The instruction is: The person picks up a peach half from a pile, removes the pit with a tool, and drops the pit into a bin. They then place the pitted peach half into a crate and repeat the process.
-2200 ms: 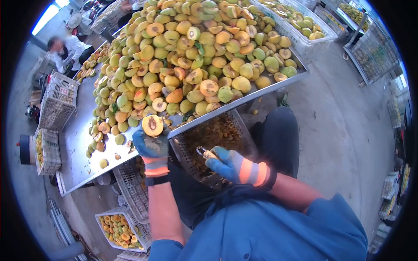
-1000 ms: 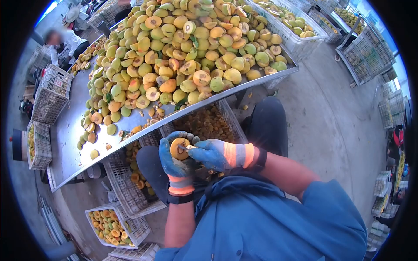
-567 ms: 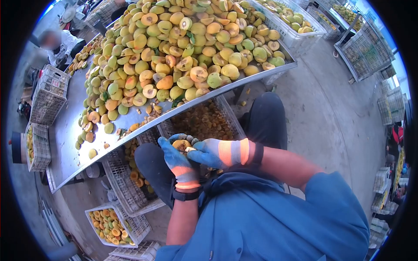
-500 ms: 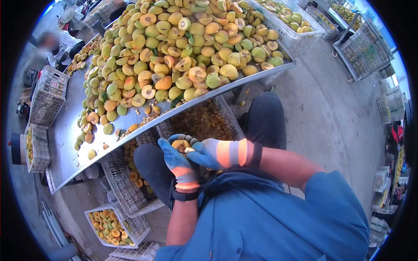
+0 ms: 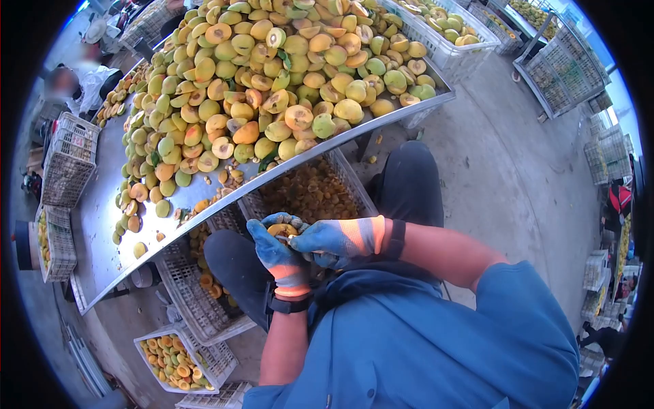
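Observation:
Both my hands wear blue gloves with orange and grey cuffs and meet above my lap. Curled around a yellow-orange apricot half (image 5: 281,230), my left hand (image 5: 276,252) holds it with the cut side up. My right hand (image 5: 323,238) is closed and presses against the fruit from the right. A small pale tip shows by its thumb; what it belongs to is hidden. Beyond them, a large heap of halved apricots (image 5: 225,109) covers much of a metal table (image 5: 88,238).
Under the table edge stands a crate (image 5: 347,180) of brown-orange pits or scraps. More crates sit at lower left, including a white crate (image 5: 221,358) of apricot halves. Another full crate (image 5: 470,58) is at the table's far right. People work at upper left.
My right hand has turned and shifted slightly left over the apricot half, covering more of it. My left hand stays nearly in place. The view has shifted a little.

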`<state>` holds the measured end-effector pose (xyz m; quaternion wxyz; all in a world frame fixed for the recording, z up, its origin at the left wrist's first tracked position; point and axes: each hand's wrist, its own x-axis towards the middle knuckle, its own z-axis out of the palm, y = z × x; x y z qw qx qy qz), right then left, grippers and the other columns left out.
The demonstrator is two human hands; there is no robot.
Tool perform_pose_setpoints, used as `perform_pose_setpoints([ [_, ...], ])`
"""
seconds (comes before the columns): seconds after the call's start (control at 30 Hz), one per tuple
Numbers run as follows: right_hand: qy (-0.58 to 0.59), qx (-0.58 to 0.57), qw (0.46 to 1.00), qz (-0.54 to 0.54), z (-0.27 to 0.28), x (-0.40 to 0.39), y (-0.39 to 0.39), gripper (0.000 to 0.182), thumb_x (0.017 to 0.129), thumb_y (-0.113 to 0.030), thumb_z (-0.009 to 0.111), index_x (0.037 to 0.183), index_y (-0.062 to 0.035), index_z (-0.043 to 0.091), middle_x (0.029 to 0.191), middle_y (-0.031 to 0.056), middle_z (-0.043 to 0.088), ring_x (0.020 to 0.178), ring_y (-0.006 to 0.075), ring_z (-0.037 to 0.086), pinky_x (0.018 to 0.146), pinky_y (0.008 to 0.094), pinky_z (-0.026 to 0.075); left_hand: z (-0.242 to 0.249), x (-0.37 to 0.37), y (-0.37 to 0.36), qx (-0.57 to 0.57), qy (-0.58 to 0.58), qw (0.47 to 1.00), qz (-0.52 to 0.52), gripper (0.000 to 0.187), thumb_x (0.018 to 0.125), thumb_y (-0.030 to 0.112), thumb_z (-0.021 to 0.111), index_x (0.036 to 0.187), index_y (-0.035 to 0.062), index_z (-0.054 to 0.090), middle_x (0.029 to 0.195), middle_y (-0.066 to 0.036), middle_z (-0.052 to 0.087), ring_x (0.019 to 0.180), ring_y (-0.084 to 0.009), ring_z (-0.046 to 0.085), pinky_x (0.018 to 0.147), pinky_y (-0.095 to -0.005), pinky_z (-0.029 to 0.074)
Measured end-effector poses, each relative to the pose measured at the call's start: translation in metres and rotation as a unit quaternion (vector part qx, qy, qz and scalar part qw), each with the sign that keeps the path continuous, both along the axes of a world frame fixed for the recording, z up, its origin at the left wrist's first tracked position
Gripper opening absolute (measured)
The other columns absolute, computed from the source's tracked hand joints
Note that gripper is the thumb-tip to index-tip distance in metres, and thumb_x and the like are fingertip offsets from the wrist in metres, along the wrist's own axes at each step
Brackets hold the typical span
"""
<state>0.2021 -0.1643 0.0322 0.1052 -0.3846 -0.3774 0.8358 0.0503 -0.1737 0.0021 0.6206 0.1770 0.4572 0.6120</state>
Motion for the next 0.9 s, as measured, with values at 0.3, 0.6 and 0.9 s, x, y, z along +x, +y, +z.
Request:
perform_pose_setpoints([
  [0.3, 0.056, -0.154, 0.986, -0.002, -0.012, 0.007, -0.001, 0.041, 0.105, -0.049, 0.054, 0.084, -0.0137, 0.059, 0.059, -0.0074, 0.042, 0.046, 0.0055, 0.034, 0.043, 0.0240, 0.028, 0.002, 0.010, -0.005, -0.028, -0.065, 0.997, -0.005, 0.053, 0.103, 0.060, 0.052, 0.094, 0.0082, 0.060, 0.084, -0.009, 0.061, 0.075, -0.0231, 0.061, 0.070, -0.0353, 0.054],
  [0.6, 0.156, -0.203, 0.965, -0.053, -0.026, 0.006, -0.018, 0.039, 0.106, -0.048, 0.054, 0.089, -0.0125, 0.059, 0.057, -0.0077, 0.041, 0.040, 0.0051, 0.031, 0.037, 0.0222, 0.025, -0.011, 0.008, -0.009, 0.005, -0.078, 0.997, -0.026, 0.056, 0.103, 0.061, 0.052, 0.099, 0.0054, 0.060, 0.084, -0.011, 0.064, 0.074, -0.0243, 0.063, 0.069, -0.0366, 0.056],
  [0.9, 0.306, -0.326, 0.894, -0.026, -0.036, 0.009, -0.022, 0.042, 0.110, -0.045, 0.044, 0.100, -0.0080, 0.059, 0.050, -0.0024, 0.040, 0.033, 0.0086, 0.034, 0.030, 0.0230, 0.030, -0.006, 0.001, -0.007, 0.000, -0.087, 0.987, -0.137, 0.055, 0.105, 0.058, 0.048, 0.099, 0.0052, 0.062, 0.089, -0.012, 0.066, 0.079, -0.0238, 0.065, 0.074, -0.0376, 0.056],
])
